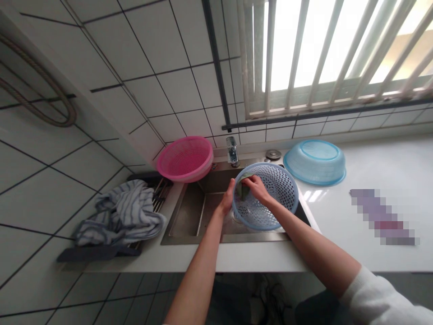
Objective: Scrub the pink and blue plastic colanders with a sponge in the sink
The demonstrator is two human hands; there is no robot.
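Observation:
A light-blue plastic colander (275, 198) sits tilted over the right part of the steel sink (189, 216). My left hand (227, 198) grips its left rim, thumb up along the edge and the other fingers hidden behind it. Inside the bowl, my right hand (257, 187) is closed on a greenish cloth (242, 186), which presses against the inner left wall near the rim. Behind the colander stands the chrome faucet (232, 151).
A pink basket (186, 158) rests at the sink's back left corner. An overturned blue basin (316, 162) lies on the white counter to the right, near a round drain cover (273, 155). A striped towel (125, 214) covers a dark rack at left. A blurred patch (384, 216) lies far right.

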